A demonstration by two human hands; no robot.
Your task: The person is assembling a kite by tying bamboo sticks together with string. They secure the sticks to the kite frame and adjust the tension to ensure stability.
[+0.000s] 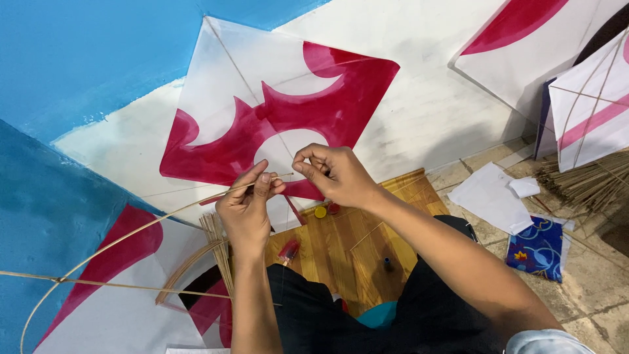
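Pinching: thin bamboo stick (196, 204) was held at its tip between left hand (246, 210) and right hand (334, 174), frame centre, in front of the red-and-white kite (275, 105).
Grip: both hands were closed to fingertip pinches; thread between them could not be confirmed.
Stick: bowed in an arc toward lower left.
Risk: snap or spring-back was judged likely if the bend was tightened; a slipped pinch could tear the kite paper.
Hidden: fingertip contact was too small to resolve; the arc's lower end was cut off; small pots (326, 210) on the wooden board (367, 229) were partly obscured.
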